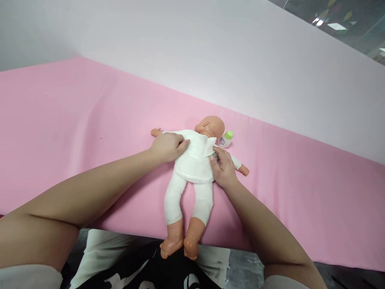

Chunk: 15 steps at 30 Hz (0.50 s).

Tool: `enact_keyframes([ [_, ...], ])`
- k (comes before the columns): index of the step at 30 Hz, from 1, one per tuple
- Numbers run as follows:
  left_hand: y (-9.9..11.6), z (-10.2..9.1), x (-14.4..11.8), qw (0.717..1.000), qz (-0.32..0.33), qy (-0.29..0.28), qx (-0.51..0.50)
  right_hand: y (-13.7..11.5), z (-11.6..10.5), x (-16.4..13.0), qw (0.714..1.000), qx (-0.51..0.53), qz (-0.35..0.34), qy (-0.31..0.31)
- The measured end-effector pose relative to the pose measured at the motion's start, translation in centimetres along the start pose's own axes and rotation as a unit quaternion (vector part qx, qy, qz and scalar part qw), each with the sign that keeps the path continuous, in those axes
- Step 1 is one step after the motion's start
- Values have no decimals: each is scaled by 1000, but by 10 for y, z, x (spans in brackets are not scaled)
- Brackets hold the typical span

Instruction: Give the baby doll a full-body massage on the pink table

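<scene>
A baby doll [194, 170] in white cloth clothing lies on the pink cover, its bare head turned to the left and its feet toward me. My left hand [169, 147] rests on the upper left of the doll's torso, fingers curled and thumb pressed on the cloth. At the doll's right side, my right hand [224, 165] is closed with fingertips and thumb on a loose white cloth flap [210, 147] that sticks up near the neck. Its fingers partly hide the doll's arm on that side. Just beyond that hand lies a small clear bottle with a green cap [228, 135].
A pink cover [285, 192] spreads over the table, whose front edge runs below the doll's knees. Behind it rises a white wall or panel [186, 48]. A dark glossy surface with reflections [337, 26] shows at the upper right.
</scene>
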<state>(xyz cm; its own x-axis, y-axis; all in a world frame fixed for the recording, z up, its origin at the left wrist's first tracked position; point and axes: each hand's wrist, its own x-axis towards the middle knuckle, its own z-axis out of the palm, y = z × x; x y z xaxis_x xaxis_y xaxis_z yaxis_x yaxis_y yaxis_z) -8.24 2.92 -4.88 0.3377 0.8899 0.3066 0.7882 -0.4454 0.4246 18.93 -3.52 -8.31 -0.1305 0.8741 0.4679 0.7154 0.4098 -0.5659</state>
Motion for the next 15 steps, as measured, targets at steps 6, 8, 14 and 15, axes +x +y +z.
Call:
enact_keyframes([
  [6, -2, 8, -1, 991, -42, -54, -114, 3, 2, 2, 998, 9, 58, -30],
  [8, 2, 6, -4, 987, -33, -38, -153, 3, 1, 4, 993, 71, 79, -55],
  [14, 23, -9, -13, 980, -9, 21, -199, -9, -4, 6, 965, 217, 54, -140],
  [15, 27, -11, -15, 977, -5, 29, -209, -12, -5, 6, 961, 226, 45, -153],
])
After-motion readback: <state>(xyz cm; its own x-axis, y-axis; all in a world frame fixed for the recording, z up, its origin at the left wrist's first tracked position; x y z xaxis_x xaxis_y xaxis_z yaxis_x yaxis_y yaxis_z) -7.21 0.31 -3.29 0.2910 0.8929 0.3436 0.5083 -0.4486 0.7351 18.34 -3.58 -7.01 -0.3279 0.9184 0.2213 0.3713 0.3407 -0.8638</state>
